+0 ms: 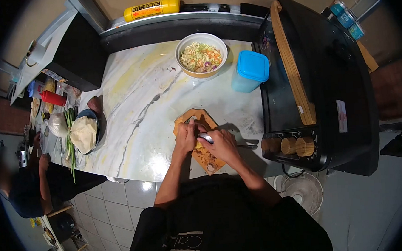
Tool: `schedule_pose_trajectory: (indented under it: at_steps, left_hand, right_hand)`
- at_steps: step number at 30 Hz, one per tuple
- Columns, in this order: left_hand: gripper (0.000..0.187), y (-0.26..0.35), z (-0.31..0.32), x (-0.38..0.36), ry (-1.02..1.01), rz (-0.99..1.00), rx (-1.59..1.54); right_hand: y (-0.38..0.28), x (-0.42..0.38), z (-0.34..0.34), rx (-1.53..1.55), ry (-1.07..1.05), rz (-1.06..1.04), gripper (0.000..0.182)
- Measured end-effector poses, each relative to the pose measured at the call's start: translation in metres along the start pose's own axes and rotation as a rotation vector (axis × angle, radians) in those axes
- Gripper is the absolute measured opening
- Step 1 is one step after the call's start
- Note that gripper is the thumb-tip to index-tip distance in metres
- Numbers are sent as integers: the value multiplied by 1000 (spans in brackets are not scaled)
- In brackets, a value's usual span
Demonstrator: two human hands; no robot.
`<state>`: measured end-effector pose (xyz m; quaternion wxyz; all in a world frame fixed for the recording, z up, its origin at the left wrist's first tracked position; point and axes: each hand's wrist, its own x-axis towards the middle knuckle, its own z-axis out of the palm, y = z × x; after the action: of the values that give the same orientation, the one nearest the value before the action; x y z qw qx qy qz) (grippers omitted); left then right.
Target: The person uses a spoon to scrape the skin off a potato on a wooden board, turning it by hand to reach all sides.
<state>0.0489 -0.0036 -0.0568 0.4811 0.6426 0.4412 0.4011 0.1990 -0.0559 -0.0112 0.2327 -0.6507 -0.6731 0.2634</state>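
Over a wooden cutting board (215, 163) at the counter's front edge, my two hands are close together. My right hand (221, 145) is wrapped round a shiny metal utensil (206, 137). Its exact kind is hard to make out. The fingers of my left hand (186, 135) are pressed together just left of the utensil, and what they hold is too small to name. Brown scraps and a yellowish piece (198, 145) lie on the board below my hands.
Behind the board are a bowl of shredded vegetables (200, 56) and a blue-lidded container (253, 67). A black oven (318, 86) stands right. Left are a plate of wrappers (84, 134), green onions (71, 152) and a red bottle (53, 98). Another person (28, 193) is at far left.
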Motion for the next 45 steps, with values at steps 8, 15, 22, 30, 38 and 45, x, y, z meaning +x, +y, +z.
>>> schedule_pose_trajectory:
  at_steps: [8, 15, 22, 30, 38, 45]
  left_hand:
    - [62, -8, -1, 0, 47, 6, 43]
    - [62, 15, -4, -6, 66, 49, 260]
    - [54, 6, -4, 0, 50, 53, -31]
    - [15, 10, -22, -5, 16, 64, 54]
    - [74, 55, -45, -23, -415, 36, 303]
    - [64, 49, -42, -17, -374, 74, 317]
  right_hand:
    - [8, 3, 3, -32, 57, -2, 37]
    - [11, 4, 8, -39, 47, 107, 38]
    - [25, -15, 11, 347, -4, 68, 36]
    - [34, -24, 16, 805, -216, 325, 37]
    - [54, -21, 30, 787, -204, 426, 42]
    - [62, -23, 36, 722, -152, 412, 47]
